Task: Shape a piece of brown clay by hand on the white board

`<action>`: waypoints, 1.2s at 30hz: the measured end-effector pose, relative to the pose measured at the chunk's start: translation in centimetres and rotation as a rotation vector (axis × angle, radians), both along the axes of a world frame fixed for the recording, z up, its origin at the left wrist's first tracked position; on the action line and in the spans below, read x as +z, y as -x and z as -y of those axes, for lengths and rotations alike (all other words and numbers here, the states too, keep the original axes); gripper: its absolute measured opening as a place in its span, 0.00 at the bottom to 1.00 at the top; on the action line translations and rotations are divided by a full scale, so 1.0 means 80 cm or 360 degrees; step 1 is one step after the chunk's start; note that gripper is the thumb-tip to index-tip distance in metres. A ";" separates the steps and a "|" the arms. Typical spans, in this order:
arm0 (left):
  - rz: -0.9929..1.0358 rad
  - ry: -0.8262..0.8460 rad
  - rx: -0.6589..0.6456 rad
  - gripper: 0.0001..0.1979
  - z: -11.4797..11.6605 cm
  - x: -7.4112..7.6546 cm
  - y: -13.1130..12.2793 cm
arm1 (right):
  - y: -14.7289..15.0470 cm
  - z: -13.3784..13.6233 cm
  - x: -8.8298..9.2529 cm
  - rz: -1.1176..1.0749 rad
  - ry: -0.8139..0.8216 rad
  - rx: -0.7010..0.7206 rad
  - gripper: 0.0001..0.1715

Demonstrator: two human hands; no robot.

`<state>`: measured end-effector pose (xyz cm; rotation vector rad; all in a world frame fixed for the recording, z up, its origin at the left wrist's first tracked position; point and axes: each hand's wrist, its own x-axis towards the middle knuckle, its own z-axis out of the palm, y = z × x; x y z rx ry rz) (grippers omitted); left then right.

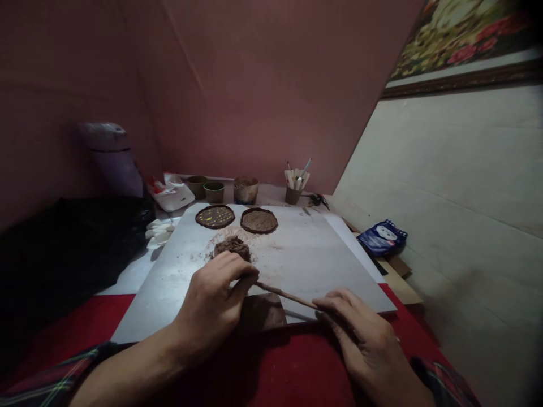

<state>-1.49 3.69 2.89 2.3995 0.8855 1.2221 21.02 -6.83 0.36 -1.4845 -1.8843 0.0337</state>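
A thin brown clay coil [286, 294] stretches between my two hands above the front of a pale board [322, 254]. My left hand [216, 294] pinches its left end between thumb and fingers. The right end is held in the fingertips of my right hand [360, 328]. Beneath the coil, at the board's near edge, lies a flat brown clay piece [265, 312], partly hidden by my left hand. Just beyond that hand sits a rough lump of clay [232, 247]. Farther back are two round clay discs with raised rims, one yellow-speckled disc [215, 216] and one plain brown disc [259, 220].
Along the back stand a green-rimmed cup [214, 193], a stained container [246, 191] and a cup of tools [292, 194]. A blue packet [382, 237] lies at the right by the wall. Crumpled tissue [159, 233] and a black bag [76, 243] are at the left.
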 end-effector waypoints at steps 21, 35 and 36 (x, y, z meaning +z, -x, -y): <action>0.0360 0.0027 0.0066 0.07 -0.002 0.007 0.003 | 0.022 -0.012 0.004 -0.0162 0.0081 0.0062 0.11; 0.0458 0.0106 0.0127 0.07 -0.006 0.010 0.002 | 0.002 0.029 -0.011 0.0145 -0.0195 -0.0064 0.15; 0.0458 0.0105 0.0117 0.06 -0.006 0.010 0.002 | 0.001 0.030 -0.012 0.0187 -0.0219 -0.0063 0.16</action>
